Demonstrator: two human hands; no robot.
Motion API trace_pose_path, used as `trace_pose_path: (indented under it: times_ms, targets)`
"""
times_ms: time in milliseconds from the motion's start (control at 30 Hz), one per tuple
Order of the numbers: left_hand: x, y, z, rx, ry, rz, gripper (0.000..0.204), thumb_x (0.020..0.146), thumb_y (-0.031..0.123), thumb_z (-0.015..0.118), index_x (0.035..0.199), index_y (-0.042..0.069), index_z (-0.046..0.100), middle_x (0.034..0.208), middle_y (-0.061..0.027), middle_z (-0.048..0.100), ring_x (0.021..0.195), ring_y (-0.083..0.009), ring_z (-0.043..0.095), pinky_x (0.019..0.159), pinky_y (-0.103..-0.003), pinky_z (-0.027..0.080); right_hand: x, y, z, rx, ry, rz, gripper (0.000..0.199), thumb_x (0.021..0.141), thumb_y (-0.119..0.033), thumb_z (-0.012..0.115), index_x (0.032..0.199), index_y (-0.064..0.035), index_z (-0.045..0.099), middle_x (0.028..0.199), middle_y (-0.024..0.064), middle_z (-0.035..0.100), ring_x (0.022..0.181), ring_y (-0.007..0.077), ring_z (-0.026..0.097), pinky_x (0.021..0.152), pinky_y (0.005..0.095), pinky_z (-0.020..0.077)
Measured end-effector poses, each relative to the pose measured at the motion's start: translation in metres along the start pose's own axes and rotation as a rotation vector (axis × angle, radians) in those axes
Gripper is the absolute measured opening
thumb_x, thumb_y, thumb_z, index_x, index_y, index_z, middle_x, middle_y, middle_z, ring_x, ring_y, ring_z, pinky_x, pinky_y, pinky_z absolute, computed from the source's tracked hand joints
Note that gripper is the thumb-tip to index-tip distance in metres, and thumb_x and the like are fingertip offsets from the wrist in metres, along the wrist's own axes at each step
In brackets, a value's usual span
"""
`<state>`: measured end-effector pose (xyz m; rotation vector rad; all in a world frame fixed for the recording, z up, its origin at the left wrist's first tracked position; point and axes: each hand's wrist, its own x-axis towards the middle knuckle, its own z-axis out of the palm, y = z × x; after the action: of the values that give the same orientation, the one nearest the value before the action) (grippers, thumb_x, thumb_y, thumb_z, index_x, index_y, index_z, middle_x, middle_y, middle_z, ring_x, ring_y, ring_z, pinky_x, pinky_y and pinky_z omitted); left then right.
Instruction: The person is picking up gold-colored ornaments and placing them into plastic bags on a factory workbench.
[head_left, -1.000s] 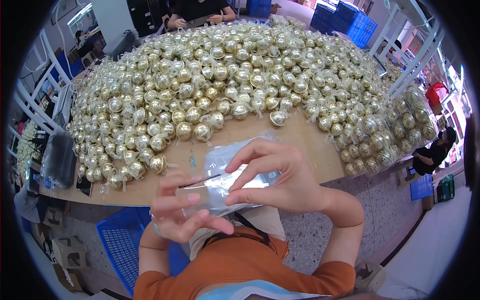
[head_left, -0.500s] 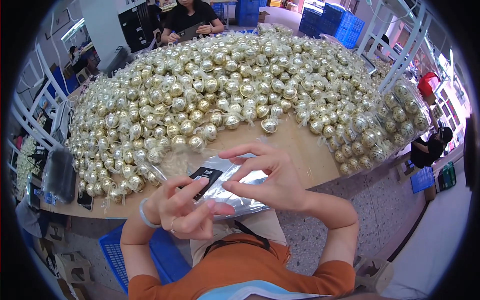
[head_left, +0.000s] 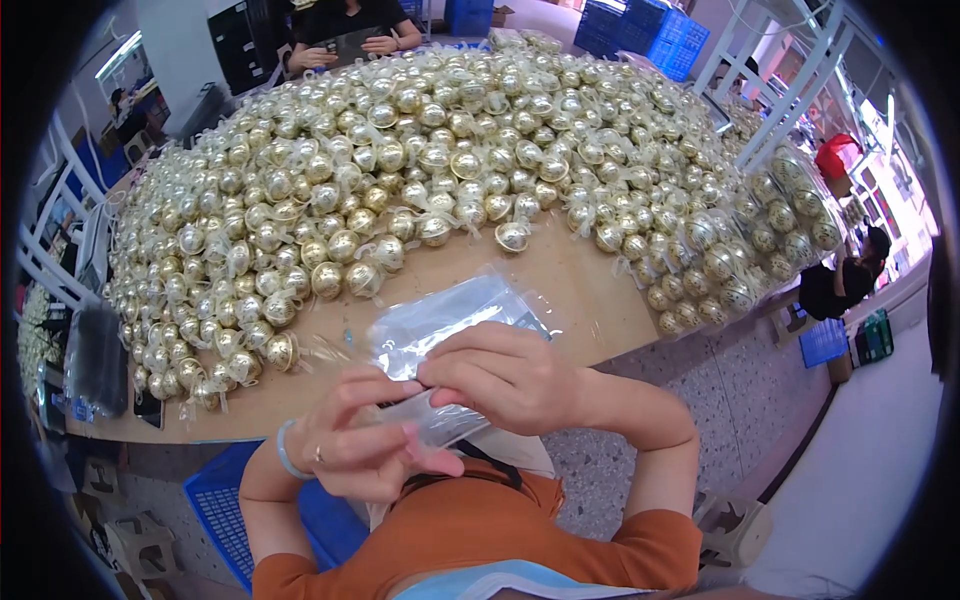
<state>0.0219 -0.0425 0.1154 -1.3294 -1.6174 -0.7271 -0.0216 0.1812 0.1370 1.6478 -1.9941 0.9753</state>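
Just beyond my lap at the table's near edge, both hands pinch a clear plastic bag [head_left: 440,422]. My left hand [head_left: 362,437], with a ring and a pale wristband, closes on the bag's left side. From the right, my right hand [head_left: 508,378] has its fingertips pressed together at the bag's upper edge. A dark edge shows between the fingertips; what it belongs to is mostly hidden. Flat clear plastic bags [head_left: 455,312] lie on the table right behind the hands.
A big heap of shiny gold balls [head_left: 465,165] with pale ribbons spreads over the brown table [head_left: 590,300]. Packed gold balls in clear wrap [head_left: 795,215] stand at its right end. A blue crate [head_left: 215,500] is below left. Across the table sits another person [head_left: 350,30].
The two hands have come together, with my right hand moving down and left to grip the clear bag. The black card seen earlier is now mostly hidden. The whole view has shifted slightly.
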Motion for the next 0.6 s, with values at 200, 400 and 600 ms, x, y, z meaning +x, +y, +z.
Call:
trace_pose_path:
  times_ms: [200,400,600]
  targets:
    - [0.007,0.015,-0.008,0.046,-0.077,-0.291,0.057,0.069,0.042,0.086,0.111,0.027,0.052,0.113,-0.0004,0.045,0.101,-0.0333,0.059,0.075,-0.046,0.052,0.0,-0.033,-0.014,-0.346,0.026,0.015,0.036,0.091,-0.031,0.067,0.116,-0.0048,0.07,0.134,0.0088,0.065,0.121,0.0264,0.062,0.108,0.0507,0.038]
    - [0.018,0.019,0.011,0.19,0.004,-0.372,0.051,0.079,0.05,0.079,0.114,0.025,0.052,0.111,-0.0018,0.045,0.105,-0.0301,0.054,0.084,-0.042,0.05,-0.023,0.009,-0.017,-0.34,0.241,-0.154,0.041,0.087,-0.028,0.071,0.12,-0.0046,0.071,0.151,0.0161,0.046,0.136,0.0296,0.049,0.115,0.0483,0.033]
    - [-0.066,-0.034,0.04,-0.199,1.063,-1.191,0.021,0.104,0.026,0.053,0.108,0.006,0.047,0.104,-0.0023,0.047,0.091,-0.015,0.049,0.083,-0.03,0.043,-0.11,0.18,-0.003,0.198,0.479,1.127,0.082,0.083,-0.045,0.078,0.134,0.0088,0.043,0.137,0.0242,0.047,0.132,0.0328,0.044,0.11,0.0436,0.0362]
